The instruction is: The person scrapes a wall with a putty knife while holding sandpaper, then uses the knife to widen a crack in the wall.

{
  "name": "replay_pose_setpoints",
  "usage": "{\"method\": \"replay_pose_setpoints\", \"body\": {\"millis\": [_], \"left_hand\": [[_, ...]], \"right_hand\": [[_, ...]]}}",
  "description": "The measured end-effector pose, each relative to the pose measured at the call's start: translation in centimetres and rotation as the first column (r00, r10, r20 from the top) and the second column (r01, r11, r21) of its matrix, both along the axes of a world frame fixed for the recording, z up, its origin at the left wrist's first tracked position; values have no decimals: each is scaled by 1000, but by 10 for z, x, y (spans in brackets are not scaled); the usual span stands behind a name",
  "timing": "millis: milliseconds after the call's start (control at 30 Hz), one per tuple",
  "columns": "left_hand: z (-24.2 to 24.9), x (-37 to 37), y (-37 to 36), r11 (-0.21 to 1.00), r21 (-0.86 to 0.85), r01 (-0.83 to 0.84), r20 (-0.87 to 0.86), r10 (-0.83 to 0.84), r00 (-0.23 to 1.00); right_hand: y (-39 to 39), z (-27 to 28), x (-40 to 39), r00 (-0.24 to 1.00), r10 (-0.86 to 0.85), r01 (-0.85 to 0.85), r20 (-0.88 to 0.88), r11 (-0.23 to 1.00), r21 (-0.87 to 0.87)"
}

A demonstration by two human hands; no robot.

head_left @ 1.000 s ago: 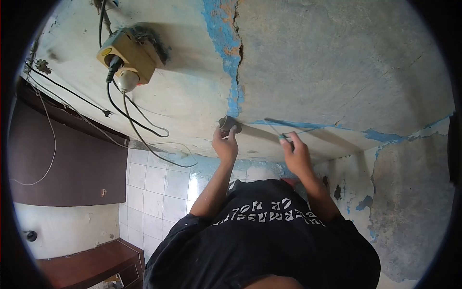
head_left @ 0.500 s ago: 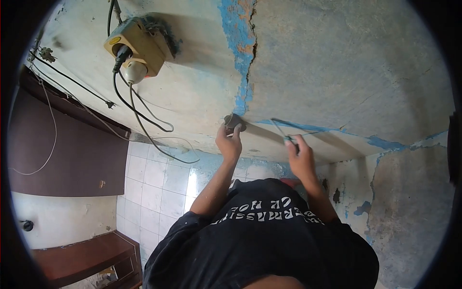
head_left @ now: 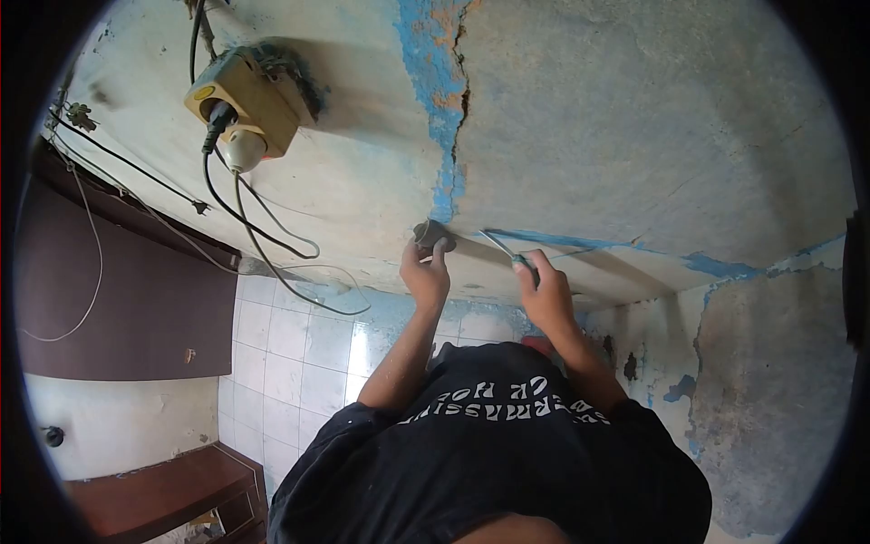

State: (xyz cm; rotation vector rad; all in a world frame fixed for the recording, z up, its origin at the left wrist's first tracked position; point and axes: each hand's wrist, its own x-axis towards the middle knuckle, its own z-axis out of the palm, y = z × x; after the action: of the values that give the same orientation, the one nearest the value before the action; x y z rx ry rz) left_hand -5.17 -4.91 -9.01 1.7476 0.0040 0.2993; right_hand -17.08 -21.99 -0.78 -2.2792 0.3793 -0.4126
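Both of our hands are reaching up to the peeling wall (head_left: 634, 118). Our left hand (head_left: 426, 272) is pinching a small round fitting (head_left: 431, 235) against the plaster beside the blue crack (head_left: 444, 136), steadying it, while our right hand (head_left: 546, 292) is gripping a thin screwdriver (head_left: 501, 247) angled toward it.

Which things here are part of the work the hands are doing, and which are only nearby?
In the work:
- left hand, holding a small round fitting against the wall
- right hand, with a thin screwdriver

Only nearby:
- yellow socket box with plugs
- black cables
- brown bench
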Motion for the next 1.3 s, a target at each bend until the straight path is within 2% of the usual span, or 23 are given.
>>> {"method": "replay_pose_setpoints", "body": {"millis": [167, 233, 267, 367, 400, 433, 500, 567, 633, 700, 767, 800, 900, 1033, 1067, 1167, 1300], "left_hand": [[-4, 1, 4, 999, 32, -7, 17, 6, 1000], [-6, 2, 4, 999, 51, -11, 20, 10, 1000], [-8, 3, 3, 999, 32, -18, 36, 17, 999], [-6, 5, -1, 1000, 7, -15, 44, 15, 999], [-6, 1, 0, 1000, 6, -11, 35, 11, 999], [-8, -3, 2, 1000, 13, -8, 24, 8, 1000], [-5, 3, 2, 999, 39, -11, 14, 10, 1000], [1, 3, 0, 1000, 17, -7, -1, 7, 1000], [1, -1, -3, 1000, -5, -4, -26, 4, 1000], [-2, 1, 0, 1000, -13, 9, -10, -9, 1000], [-6, 3, 4, 999, 36, 4, 8, -4, 1000], [-5, 4, 5, 997, 76, -1, 26, -1, 1000], [0, 2, 2, 1000, 19, -16, -12, 17, 1000], [-12, 4, 7, 999, 27, 28, -9, -28, 1000], [-11, 4, 6, 999, 36, 14, -4, -14, 1000], [-8, 8, 5, 999, 36, -9, 13, 8, 1000], [-9, 5, 6, 999, 46, 19, -9, -18, 1000]], "right_hand": [[-14, 14, -23, 1000, -17, 20, -25, 994, 109], [-13, 18, -24, 995, -92, 94, -42, 994, 52], [-7, 8, -18, 998, -56, 56, -35, 998, -17], [-1, -4, -18, 998, -56, 56, -16, 997, 60], [-1, -5, -18, 992, -89, 92, 93, 995, -29], [-3, -2, -23, 992, -92, 95, 82, 995, -23], [-11, 14, -24, 994, -103, 104, -20, 988, 116], [-3, 12, -11, 994, -96, 101, -46, 989, 109], [9, -11, 4, 1000, -6, 6, -16, 1000, -6], [11, -16, -1, 999, -7, 7, 36, 1000, -6], [-1, -5, -15, 997, -58, 51, 54, 992, 118], [-4, 10, -20, 997, -79, 81, -20, 988, 133], [4, -7, -6, 998, -31, 28, 54, 999, 44], [15, -11, -3, 995, -41, 38, 87, 999, 32], [8, 0, -11, 998, -53, 57, -40, 992, 110], [1, 0, -16, 996, -83, 81, 20, 993, 85], [19, -27, 5, 1000, -5, 5, -2, 1000, -11]]}}
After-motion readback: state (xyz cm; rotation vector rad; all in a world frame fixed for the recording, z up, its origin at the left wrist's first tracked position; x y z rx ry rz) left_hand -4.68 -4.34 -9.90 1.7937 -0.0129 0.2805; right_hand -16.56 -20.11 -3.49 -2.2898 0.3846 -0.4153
